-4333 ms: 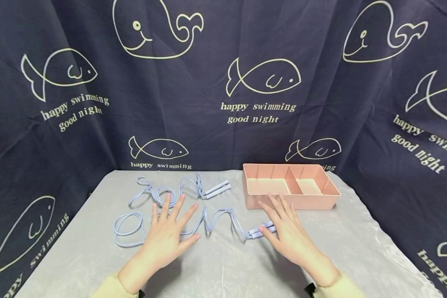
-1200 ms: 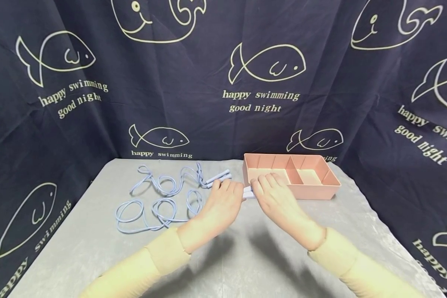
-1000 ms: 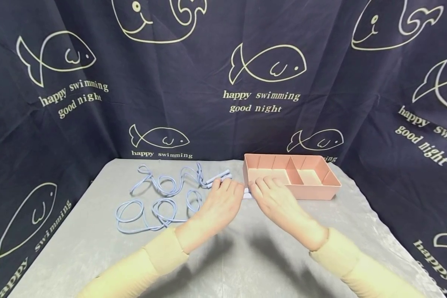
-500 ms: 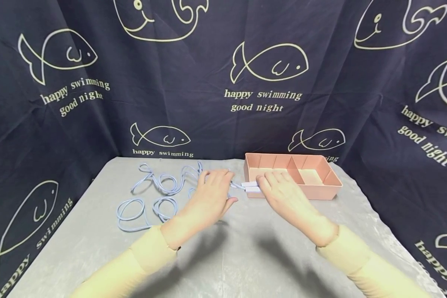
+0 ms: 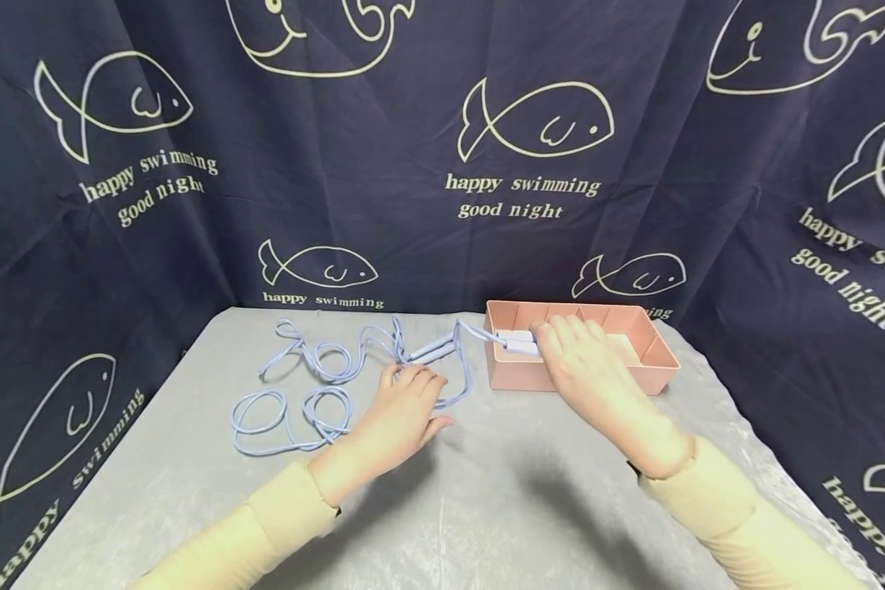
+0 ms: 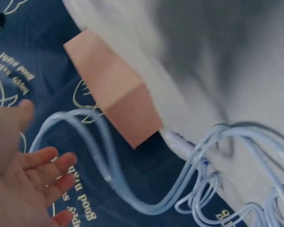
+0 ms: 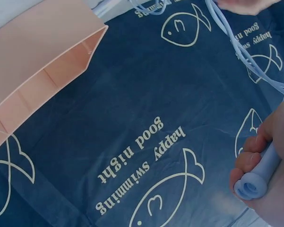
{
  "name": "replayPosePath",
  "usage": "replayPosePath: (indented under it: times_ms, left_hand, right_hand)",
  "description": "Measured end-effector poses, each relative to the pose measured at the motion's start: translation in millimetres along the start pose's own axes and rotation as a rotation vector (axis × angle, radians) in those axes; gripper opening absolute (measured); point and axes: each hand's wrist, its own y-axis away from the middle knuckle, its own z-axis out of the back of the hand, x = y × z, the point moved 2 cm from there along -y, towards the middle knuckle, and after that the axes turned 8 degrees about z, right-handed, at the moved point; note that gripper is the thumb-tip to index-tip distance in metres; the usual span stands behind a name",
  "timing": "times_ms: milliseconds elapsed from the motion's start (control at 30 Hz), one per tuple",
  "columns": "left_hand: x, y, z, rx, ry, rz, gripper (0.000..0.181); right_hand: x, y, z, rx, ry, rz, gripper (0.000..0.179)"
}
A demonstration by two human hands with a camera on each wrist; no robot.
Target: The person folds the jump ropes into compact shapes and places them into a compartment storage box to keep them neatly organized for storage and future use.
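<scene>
My right hand [image 5: 586, 360] grips the light blue handles [image 5: 519, 344] of a jump rope, over the pink divided box [image 5: 652, 378] in the head view. In the right wrist view a flared handle end [image 7: 251, 185] sticks out of the curled fingers. The rope's cord [image 6: 104, 156] hangs in a slack loop from the handles towards my left hand [image 5: 398, 410]. That hand has its fingers loosely bent and its thumb apart, beside the cord. Coils of the held rope [image 5: 258, 451] lie on the table left of it.
A second light blue jump rope lies on the grey cloth behind my left hand, its paired handles [image 5: 431, 351] pointing at the box and its cord [image 5: 332, 378] looped to the left. A dark curtain [image 5: 383, 205] with whale and fish drawings stands behind the table.
Both hands first hovered spread over the table, then came together at the rope handles. My right hand has since carried the handles up over the box; my left hand has released them and drawn back left.
</scene>
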Motion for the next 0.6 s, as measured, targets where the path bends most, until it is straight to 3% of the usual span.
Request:
replayPosePath:
  times_ms: [133, 300, 500, 600]
  left_hand:
    - [0.1, 5.3, -8.7, 0.009, -0.142, -0.105, 0.039]
    - [3.3, 8.9, -17.9, 0.018, -0.271, -0.235, 0.041]
    - [5.8, 11.2, -19.1, -0.036, -0.321, -0.329, 0.015]
    - [5.4, 11.6, -15.0, -0.014, -0.303, -0.354, 0.010]
  right_hand:
    - [-1.3, -1.7, 1.4, -0.010, -0.022, -0.018, 0.015]
    - [-2.2, -2.4, 0.9, -0.026, -0.014, -0.030, 0.014]
    - [-3.9, -1.9, -2.8, -0.041, 0.017, -0.030, 0.018]
    - [-6.0, -2.0, -5.4, -0.035, 0.043, -0.033, 0.022]
